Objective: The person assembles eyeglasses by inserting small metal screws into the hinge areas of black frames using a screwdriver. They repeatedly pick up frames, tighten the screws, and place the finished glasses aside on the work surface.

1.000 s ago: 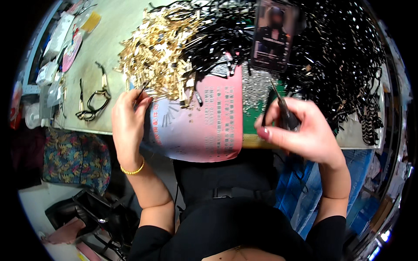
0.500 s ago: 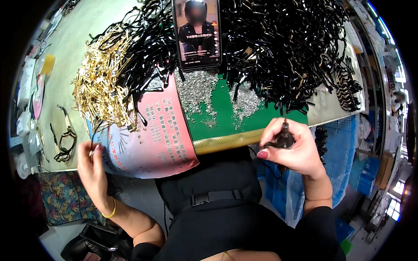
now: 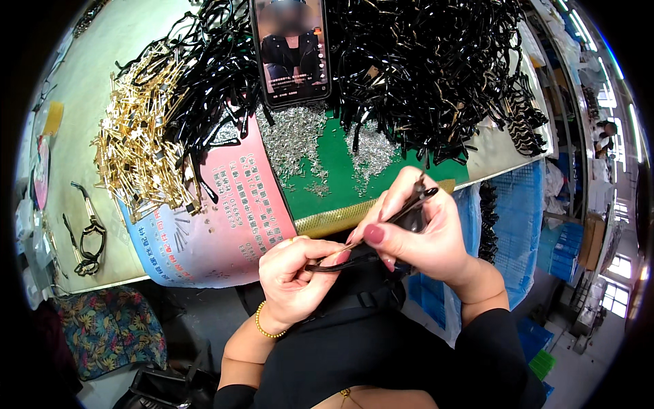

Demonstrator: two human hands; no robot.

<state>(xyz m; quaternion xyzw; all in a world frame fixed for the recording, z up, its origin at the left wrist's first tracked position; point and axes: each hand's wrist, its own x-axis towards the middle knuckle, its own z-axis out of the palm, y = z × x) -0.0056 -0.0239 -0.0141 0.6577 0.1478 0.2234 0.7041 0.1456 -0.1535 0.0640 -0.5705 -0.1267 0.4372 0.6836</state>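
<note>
In front of my waist, my left hand (image 3: 300, 271) pinches a slim black eyeglass temple (image 3: 361, 262) with a thin gold piece along it. My right hand (image 3: 436, 235) meets it there, thumb and fingers at the same piece. Tucked in the right palm is a dark, pointed tool that looks like a screwdriver (image 3: 411, 217), its tip slanting up and away. Fingers cover much of the tool and the temple's joint. Beyond the hands lie loose black temples (image 3: 436, 82), gold metal temple pieces (image 3: 146, 129) and small silver screw-like parts (image 3: 293, 143).
A phone (image 3: 291, 54) with a lit screen stands among the piles. A pink and blue printed sheet (image 3: 204, 238) overhangs the table's near edge beside a green mat (image 3: 334, 198). An eyeglass frame (image 3: 90, 238) lies at left; a blue crate (image 3: 514, 211) stands at right.
My left hand has come from beside the gold pile to the middle, bringing the black piece. My right hand has shifted slightly left and turned, so both hands now meet.
</note>
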